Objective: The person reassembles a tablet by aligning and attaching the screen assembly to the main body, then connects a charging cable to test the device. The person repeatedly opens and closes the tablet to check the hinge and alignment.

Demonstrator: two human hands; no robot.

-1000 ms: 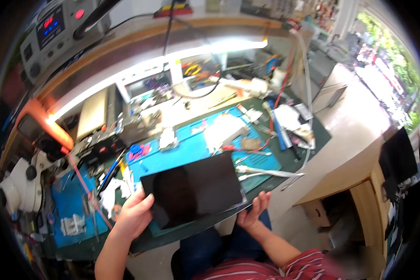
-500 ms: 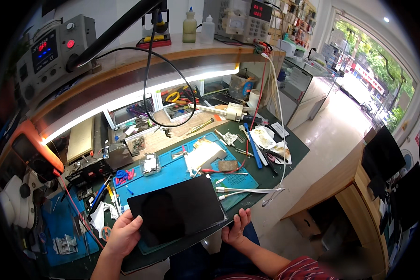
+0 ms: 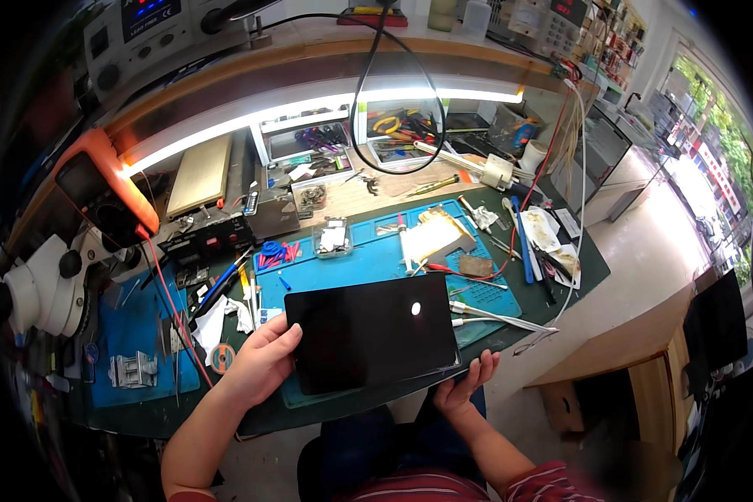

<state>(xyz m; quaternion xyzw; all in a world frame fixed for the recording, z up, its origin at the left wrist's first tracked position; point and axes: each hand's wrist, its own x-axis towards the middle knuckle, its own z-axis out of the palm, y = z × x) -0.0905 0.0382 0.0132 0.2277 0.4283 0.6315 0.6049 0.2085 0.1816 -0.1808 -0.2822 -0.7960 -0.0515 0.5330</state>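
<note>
A flat black tablet [image 3: 368, 339] with a dark, glossy screen is held tilted over the near edge of the bench. My left hand [image 3: 268, 356] grips its left edge, thumb on the front and the other fingers behind it. Just off the tablet's lower right corner is my right hand [image 3: 467, 385], palm up, its fingers apart and slightly curled, holding nothing that shows. A bright spot of light reflects near the screen's upper right. Behind the tablet lies a blue work mat [image 3: 343, 272], partly covered by it.
White cables [image 3: 498, 320] lie right of the tablet. A clear box of small parts [image 3: 333, 238] and a stained white piece [image 3: 435, 238] sit on the mat. At left stand an orange multimeter [image 3: 105, 184] and a white microscope [image 3: 46, 289]. A black cable [image 3: 358, 117] loops overhead.
The view has swung, so the bench appears farther right. The tablet sits more level, and a light reflection now shows on its screen. My left hand keeps its hold.
</note>
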